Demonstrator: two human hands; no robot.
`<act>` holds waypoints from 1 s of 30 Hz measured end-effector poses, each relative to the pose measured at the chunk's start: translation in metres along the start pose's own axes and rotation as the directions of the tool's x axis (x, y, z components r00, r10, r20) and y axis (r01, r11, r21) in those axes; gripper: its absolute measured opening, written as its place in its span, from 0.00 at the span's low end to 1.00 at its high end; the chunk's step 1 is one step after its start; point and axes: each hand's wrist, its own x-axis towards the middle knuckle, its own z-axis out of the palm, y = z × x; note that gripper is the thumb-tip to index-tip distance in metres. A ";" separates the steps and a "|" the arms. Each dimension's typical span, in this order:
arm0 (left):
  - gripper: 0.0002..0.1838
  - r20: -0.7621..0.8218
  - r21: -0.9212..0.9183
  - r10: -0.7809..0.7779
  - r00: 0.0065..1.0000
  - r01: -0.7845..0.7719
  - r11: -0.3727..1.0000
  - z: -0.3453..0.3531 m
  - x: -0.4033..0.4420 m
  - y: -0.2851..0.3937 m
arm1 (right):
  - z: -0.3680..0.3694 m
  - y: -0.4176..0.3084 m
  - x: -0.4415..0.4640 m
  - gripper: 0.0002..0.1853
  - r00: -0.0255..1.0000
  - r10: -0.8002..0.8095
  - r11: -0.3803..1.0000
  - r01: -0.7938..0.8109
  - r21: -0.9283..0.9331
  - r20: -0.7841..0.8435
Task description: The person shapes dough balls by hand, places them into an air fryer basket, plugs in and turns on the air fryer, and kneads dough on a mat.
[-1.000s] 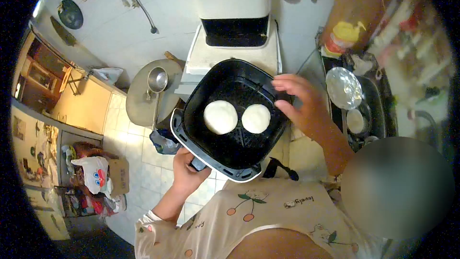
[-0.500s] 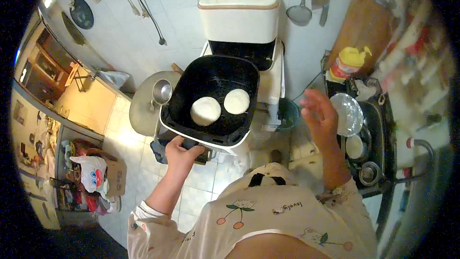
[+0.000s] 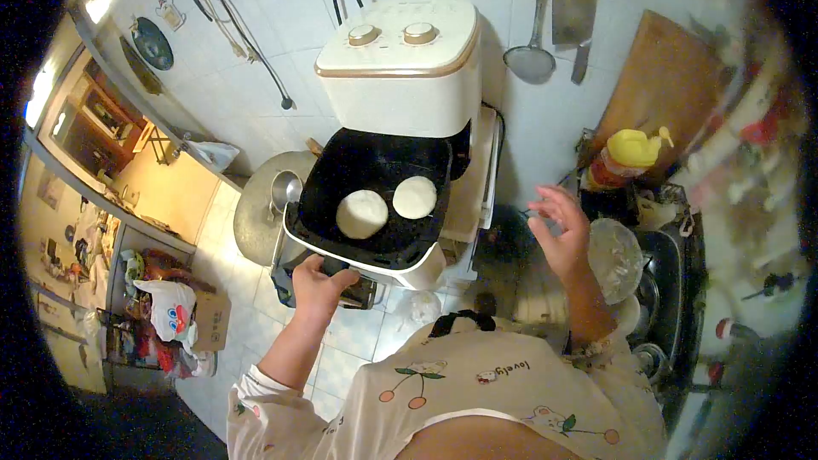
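Note:
My left hand (image 3: 317,291) is wrapped round the handle at the front of a black air fryer basket (image 3: 328,179) with a white front. Two round, flat white pieces of dough (image 3: 362,214) lie apart on the basket's floor. Behind it stands the cream air fryer (image 3: 400,89) with two gold knobs, and the back of the basket reaches under its body. My right hand (image 3: 564,234) hangs in the air to the right, holding nothing, fingers apart and slightly curled. Close to it is a round, shiny, clear-looking cover or bowl (image 3: 615,260).
A metal ladle (image 3: 287,187) rests on a large round lid (image 3: 251,220) left of the basket. A yellow-topped bottle (image 3: 632,152) and a wooden cutting board (image 3: 660,85) stand at the right. A skimmer (image 3: 530,64) and a cleaver (image 3: 575,4) hang on the wall.
My left hand has pushed the basket back, so its rear now sits under the air fryer's body. My right hand has dropped slightly, still open. The view has tilted upward.

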 end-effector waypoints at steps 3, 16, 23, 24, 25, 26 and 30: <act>0.14 -0.028 0.055 0.082 0.996 -0.080 0.995 0.016 0.012 0.015 | -0.008 0.015 0.009 0.23 0.999 0.041 0.999 -0.041 -0.003 0.014; 0.16 -0.084 0.165 0.114 0.990 -0.099 0.981 0.094 0.133 0.042 | -0.035 0.046 0.022 0.24 0.985 0.136 0.987 -0.126 -0.098 0.103; 0.16 -0.072 0.206 0.082 0.994 -0.066 0.976 0.116 0.164 0.056 | -0.042 0.055 0.027 0.23 0.984 0.176 0.981 -0.175 -0.081 0.013; 0.16 -0.078 0.213 0.070 0.994 -0.052 0.976 0.116 0.164 0.056 | -0.041 0.058 0.029 0.22 0.980 0.199 0.974 -0.197 -0.115 0.009; 0.16 -0.083 0.220 0.058 0.995 -0.039 0.975 0.117 0.166 0.056 | -0.039 0.063 0.033 0.21 0.975 0.223 0.964 -0.220 -0.149 0.004; 0.17 -0.075 0.245 0.038 0.996 -0.019 0.969 0.116 0.171 0.056 | -0.037 0.069 0.035 0.20 0.969 0.246 0.953 -0.242 -0.184 -0.003; 0.17 -0.123 0.169 0.081 0.989 -0.059 0.984 0.122 0.173 0.053 | -0.017 0.152 0.032 0.15 0.941 0.334 0.925 -0.338 -0.172 -0.054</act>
